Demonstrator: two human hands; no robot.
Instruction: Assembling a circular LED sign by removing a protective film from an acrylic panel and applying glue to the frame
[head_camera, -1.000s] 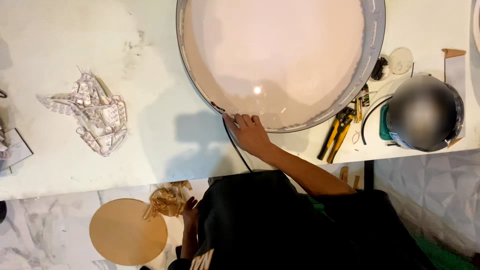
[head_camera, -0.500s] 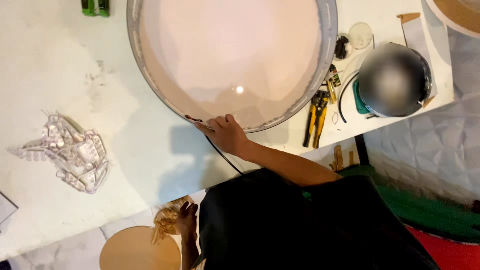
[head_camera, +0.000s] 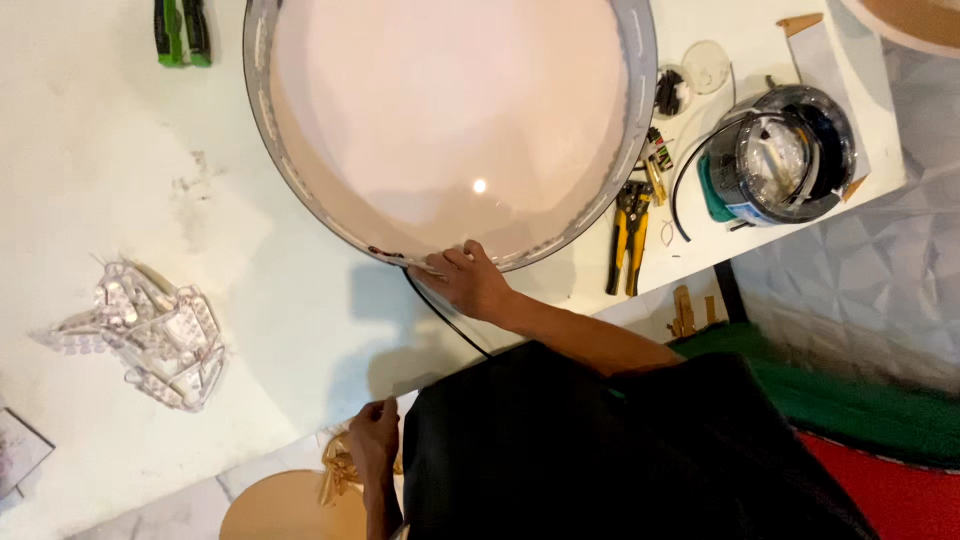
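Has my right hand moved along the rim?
No. The right hand stays on the round frame's near rim, equally far from the yellow pliers; only the view shifted.

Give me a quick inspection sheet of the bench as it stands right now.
Surface: white table, smudged.
Job's things: large round panel, grey rim, glossy pale face.
Clutter: yellow pliers, green tool, clear plastic scraps, reel.
Hands: right hand on the panel's near rim; left hand low, at tan strips below the table edge.
Cables: black cable runs from the rim toward the person.
Surroundings: round wooden disc, green and red mats.
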